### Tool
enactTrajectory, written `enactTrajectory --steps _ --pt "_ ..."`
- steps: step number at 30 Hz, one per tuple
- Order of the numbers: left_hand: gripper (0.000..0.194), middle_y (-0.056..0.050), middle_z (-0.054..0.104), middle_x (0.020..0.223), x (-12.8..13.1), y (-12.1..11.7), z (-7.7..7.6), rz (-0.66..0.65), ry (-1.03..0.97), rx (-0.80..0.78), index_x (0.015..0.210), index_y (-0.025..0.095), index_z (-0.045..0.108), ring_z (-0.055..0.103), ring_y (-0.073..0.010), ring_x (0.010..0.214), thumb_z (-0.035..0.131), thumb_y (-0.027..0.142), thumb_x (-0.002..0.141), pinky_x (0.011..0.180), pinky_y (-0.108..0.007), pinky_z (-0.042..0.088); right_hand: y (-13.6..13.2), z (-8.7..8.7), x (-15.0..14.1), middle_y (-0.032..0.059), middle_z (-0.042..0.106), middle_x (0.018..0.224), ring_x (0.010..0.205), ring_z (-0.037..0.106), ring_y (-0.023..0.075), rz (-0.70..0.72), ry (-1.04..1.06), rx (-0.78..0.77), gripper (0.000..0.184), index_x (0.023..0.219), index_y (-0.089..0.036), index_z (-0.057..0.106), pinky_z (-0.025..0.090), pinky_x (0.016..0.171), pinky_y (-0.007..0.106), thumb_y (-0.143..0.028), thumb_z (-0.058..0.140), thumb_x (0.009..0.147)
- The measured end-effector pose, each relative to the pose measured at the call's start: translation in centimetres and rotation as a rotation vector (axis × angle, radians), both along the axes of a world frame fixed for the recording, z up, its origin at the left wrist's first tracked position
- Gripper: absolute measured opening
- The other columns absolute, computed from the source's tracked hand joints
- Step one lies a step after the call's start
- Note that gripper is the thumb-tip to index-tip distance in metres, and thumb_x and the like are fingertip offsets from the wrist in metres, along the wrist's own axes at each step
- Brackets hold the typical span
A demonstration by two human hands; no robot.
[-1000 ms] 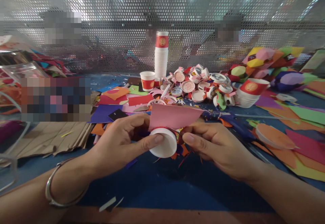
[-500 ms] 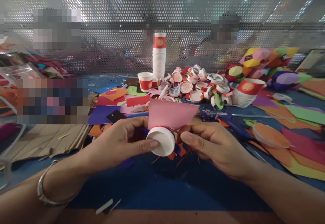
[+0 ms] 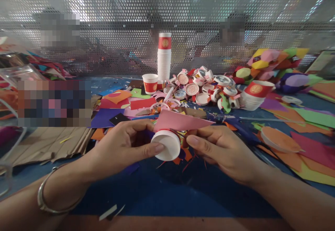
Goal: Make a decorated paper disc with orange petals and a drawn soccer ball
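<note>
The white paper-cup bottom piece (image 3: 170, 149) is held in the air at the middle, above the blue surface (image 3: 167, 196), its hollow underside tipped toward the wearer. The left hand (image 3: 125, 147) grips it, thumb pressed inside the rim and the other fingers behind; this probably steadies the piece without covering its edge. A pink paper sheet (image 3: 180, 121) rises just behind it, perhaps pinned there by those hidden fingers (the sheet screens whatever lies behind it). The right hand (image 3: 220, 150) is at the piece's right edge, thumb and forefinger drawn close together around something dark; I cannot tell what it is or whether they are clamped on it.

Beneath the hands lie coloured paper scraps (image 3: 187, 154), which clutter the spot right under the work. Beyond stand a single red-and-white cup (image 3: 150, 84) and a tall stack of paper cups (image 3: 164, 63), with a heap of cut cup bottoms (image 3: 192, 89) beside them. To the right, a dark-blue tool (image 3: 243, 129) lies near the right hand, and a leaning cup stack (image 3: 252, 100) stands farther back, near colourful paper ornaments (image 3: 267, 63). Brown cardboard sheets (image 3: 49, 143) spread on the left, beside the left forearm.
</note>
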State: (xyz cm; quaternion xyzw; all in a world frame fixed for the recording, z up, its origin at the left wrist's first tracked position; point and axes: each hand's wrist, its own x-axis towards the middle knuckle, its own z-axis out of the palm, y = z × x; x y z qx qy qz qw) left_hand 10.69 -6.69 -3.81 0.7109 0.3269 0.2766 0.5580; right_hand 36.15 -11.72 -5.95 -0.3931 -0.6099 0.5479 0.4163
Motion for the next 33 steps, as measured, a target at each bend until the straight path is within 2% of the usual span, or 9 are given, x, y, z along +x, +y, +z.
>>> enactTrajectory --steps 5,12,15,21,24,27,33 --pt "0.024 0.004 0.073 0.09 0.03 0.14 0.03 0.037 -0.023 0.082 0.102 0.023 0.068 0.069 -0.0084 0.076 0.085 0.028 0.086 0.064 -0.014 0.053 0.06 0.2 -0.18 -0.0074 0.039 0.061 0.047 0.022 0.0046 0.013 0.044 -0.012 0.038 0.094 -0.016 0.074 0.015 0.041 0.024 -0.053 0.068 0.097" --pt "0.023 -0.001 0.075 0.085 0.31 -0.23 0.23 0.066 -0.005 0.019 0.091 0.02 0.07 0.071 -0.0142 0.076 0.087 0.03 0.081 0.066 -0.02 0.056 -0.05 0.29 -0.28 -0.0083 0.033 0.06 0.048 0.019 0.006 0.026 0.034 0.007 0.039 0.11 -0.017 0.076 0.014 0.041 0.024 -0.053 0.067 0.098" --pt "0.023 -0.002 0.075 0.087 0.28 -0.28 0.27 0.061 0.001 0.022 0.091 0.02 0.07 0.071 -0.0162 0.077 0.088 0.03 0.081 0.068 -0.023 0.057 -0.07 0.15 -0.17 -0.0087 0.031 0.06 0.048 0.019 0.0059 0.026 0.036 0.002 0.037 0.101 -0.017 0.076 0.014 0.041 0.024 -0.053 0.067 0.098" --pt "0.026 0.0 0.075 0.085 0.03 0.14 0.1 0.07 -0.081 -0.033 0.095 0.019 0.07 0.067 -0.0113 0.075 0.09 0.026 0.079 0.066 -0.019 0.052 -0.03 -0.18 0.04 -0.0085 0.032 0.061 0.05 0.022 0.0054 -0.027 0.046 -0.009 0.037 0.085 -0.017 0.069 0.015 0.042 0.023 -0.053 0.069 0.096" --pt "0.025 -0.002 0.074 0.085 -0.03 0.31 0.1 0.123 -0.097 -0.079 0.09 0.017 0.073 0.065 -0.0119 0.075 0.091 0.03 0.078 0.066 -0.02 0.051 0.0 -0.26 0.06 -0.009 0.031 0.061 0.05 0.022 0.0054 -0.048 0.081 -0.024 0.037 0.083 -0.018 0.065 0.015 0.042 0.022 -0.052 0.071 0.096" --pt "0.024 -0.002 0.073 0.084 0.0 0.31 0.14 0.183 -0.105 -0.052 0.087 0.016 0.075 0.064 -0.0125 0.074 0.09 0.032 0.078 0.066 -0.022 0.05 0.02 -0.31 0.11 -0.0092 0.03 0.06 0.049 0.022 0.0053 -0.051 0.096 -0.032 0.042 0.075 -0.018 0.059 0.015 0.041 0.022 -0.052 0.07 0.096" --pt "0.026 -0.003 0.071 0.084 0.1 0.2 -0.12 0.179 -0.075 -0.008 0.087 0.018 0.076 0.062 -0.0133 0.074 0.086 0.042 0.083 0.066 -0.023 0.05 0.09 -0.37 0.16 -0.0081 0.035 0.059 0.049 0.021 0.0055 -0.055 0.085 -0.02 0.043 0.077 -0.018 0.065 0.013 0.041 0.022 -0.055 0.067 0.098"
